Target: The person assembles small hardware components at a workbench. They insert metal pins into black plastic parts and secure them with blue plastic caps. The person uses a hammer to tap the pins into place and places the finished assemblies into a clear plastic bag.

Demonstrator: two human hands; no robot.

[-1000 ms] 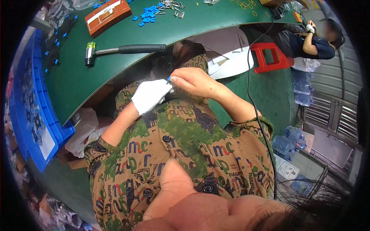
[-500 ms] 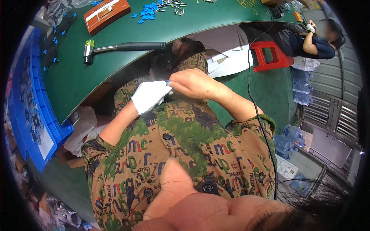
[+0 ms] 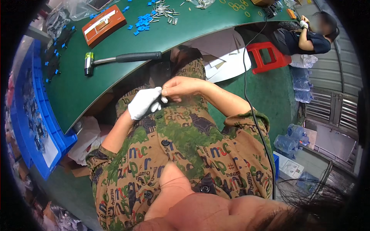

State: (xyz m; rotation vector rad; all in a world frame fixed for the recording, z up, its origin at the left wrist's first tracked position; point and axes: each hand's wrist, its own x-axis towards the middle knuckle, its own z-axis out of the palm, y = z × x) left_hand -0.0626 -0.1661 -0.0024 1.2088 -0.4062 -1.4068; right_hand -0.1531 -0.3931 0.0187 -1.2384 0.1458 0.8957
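Step in hand looks like fine fingertip work, off the green worktop (image 3: 75,98) and in front of its near edge. White-gloved left hand (image 3: 144,103) and bare right hand (image 3: 182,87) meet at the fingertips; can't tell if they're clamped on anything, any part there is hidden. Nearest thing on top: black-handled hammer with yellow-and-black head (image 3: 127,58), grip end at the near edge. Loose small blue plastic pieces (image 3: 144,19) and silver metal pins (image 3: 163,11) lie farther in. Next move calls for steady, aligned fingertips.
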